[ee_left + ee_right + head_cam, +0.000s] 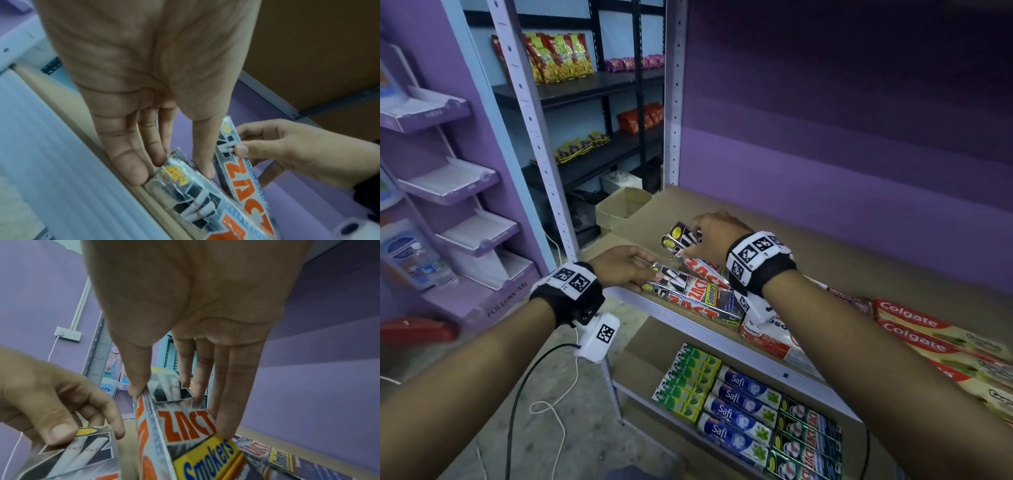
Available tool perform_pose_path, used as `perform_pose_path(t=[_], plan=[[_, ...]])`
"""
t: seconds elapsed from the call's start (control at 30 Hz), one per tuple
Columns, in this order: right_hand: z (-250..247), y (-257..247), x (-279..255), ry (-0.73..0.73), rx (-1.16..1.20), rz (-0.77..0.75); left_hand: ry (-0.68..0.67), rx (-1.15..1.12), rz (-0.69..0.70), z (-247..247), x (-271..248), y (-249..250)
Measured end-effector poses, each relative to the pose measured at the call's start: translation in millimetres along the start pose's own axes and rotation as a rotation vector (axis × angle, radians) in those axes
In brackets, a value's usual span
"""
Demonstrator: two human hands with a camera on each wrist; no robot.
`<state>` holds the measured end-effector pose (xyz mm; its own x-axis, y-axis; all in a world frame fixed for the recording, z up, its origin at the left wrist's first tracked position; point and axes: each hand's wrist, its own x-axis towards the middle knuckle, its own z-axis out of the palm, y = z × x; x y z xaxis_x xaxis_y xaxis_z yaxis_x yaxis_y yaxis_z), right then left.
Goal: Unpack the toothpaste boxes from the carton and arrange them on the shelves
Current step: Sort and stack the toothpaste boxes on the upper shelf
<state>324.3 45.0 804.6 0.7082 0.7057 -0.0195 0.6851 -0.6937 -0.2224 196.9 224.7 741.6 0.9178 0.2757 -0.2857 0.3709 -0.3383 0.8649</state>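
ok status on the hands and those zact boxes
Left hand grips Zact box on the shelf. Right hand holds second box, raised. Nothing blocking.

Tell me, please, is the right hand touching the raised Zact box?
Touching. The right wrist view shows the right hand with its thumb and fingers pressed against opposite sides of the raised Zact box.

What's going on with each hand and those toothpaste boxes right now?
Left hand: grip on the end of a Zact box lying on the shelf.
Right hand: holds another Zact box, lifted at an angle.
Lying Zact box: flat at the shelf's front edge.
Lifted Zact box: tilted, closed.
Colgate boxes: lying flat, side by side.
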Motion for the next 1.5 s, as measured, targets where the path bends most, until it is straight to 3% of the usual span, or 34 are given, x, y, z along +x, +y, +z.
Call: perform_pose_path(t=[0.3, 0.5, 0.73, 0.93, 1.4, 1.5], plan=[[23.9, -12.3, 10.6, -0.077, -0.211, -0.034, -0.052, -0.049, 0.010, -1.4, -1.8, 0.9], [12.4, -6.9, 5.2, -0.171, -0.164, -0.055, -0.094, 0.006, 0.041, -3.3, -1.2, 2.8], [-12.8, 47.4, 2.3, -0.170, -0.120, 0.114, -0.099, 0.090, 0.028, -3.4, -2.1, 10.4], [1.6, 76.4, -10.5, -0.288, -0.146, 0.150, -0.145, 0.192, 0.005, -6.2, -2.3, 22.5], [2.1, 66.8, -24.5, -0.297, -0.100, 0.140, -0.177, 0.457, 0.067, -4.0, -3.1, 37.5], [-1.9, 67.5, -30.7, -0.266, -0.074, 0.123, -0.117, 0.609, 0.100, -2.4, -1.0, 41.7]])
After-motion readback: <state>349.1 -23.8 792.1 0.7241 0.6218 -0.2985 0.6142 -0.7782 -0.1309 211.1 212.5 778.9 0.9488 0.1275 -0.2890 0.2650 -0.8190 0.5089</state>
